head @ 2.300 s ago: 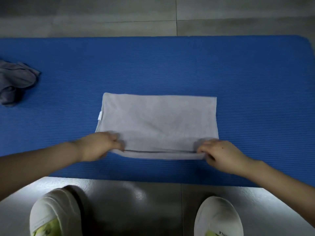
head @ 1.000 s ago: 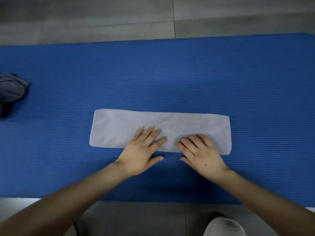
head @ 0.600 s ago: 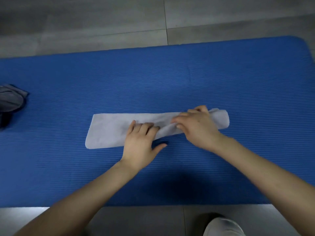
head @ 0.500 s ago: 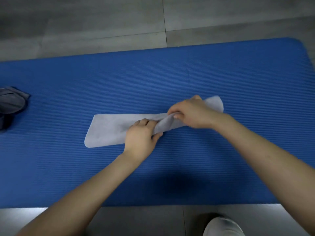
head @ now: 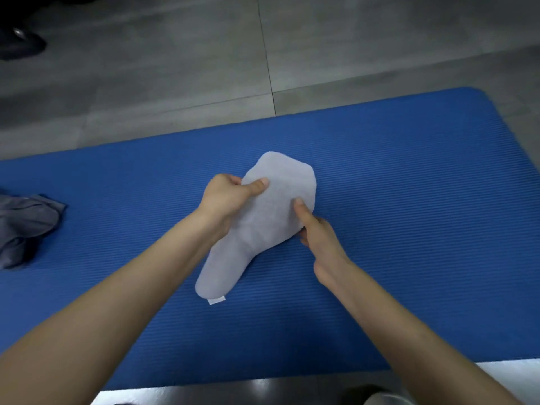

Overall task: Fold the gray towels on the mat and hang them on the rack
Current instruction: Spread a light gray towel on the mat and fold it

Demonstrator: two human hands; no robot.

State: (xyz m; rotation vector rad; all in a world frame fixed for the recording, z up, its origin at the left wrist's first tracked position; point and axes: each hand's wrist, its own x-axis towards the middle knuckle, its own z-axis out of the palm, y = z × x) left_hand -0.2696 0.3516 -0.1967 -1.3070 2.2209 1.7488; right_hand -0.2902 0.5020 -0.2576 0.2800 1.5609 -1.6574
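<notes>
The folded gray towel (head: 263,226) is a narrow, multi-layer strip held over the middle of the blue mat (head: 409,200), apparently raised clear of it. Its upper end bulges between the hands, and its lower end, carrying a white tag (head: 216,301), droops toward the person. The left hand (head: 230,194) grips the upper left edge, thumb on top and fingers curled round the cloth. The right hand (head: 318,229) pinches the right edge, thumb on top and fingers beneath. The cloth looks light, soft and limp, so unsupported layers are likely to sag and slide apart. Take hold near the middle fold, clamping all layers together. A second gray towel (head: 24,226) lies crumpled at the mat's left end. The rack is not in view.
</notes>
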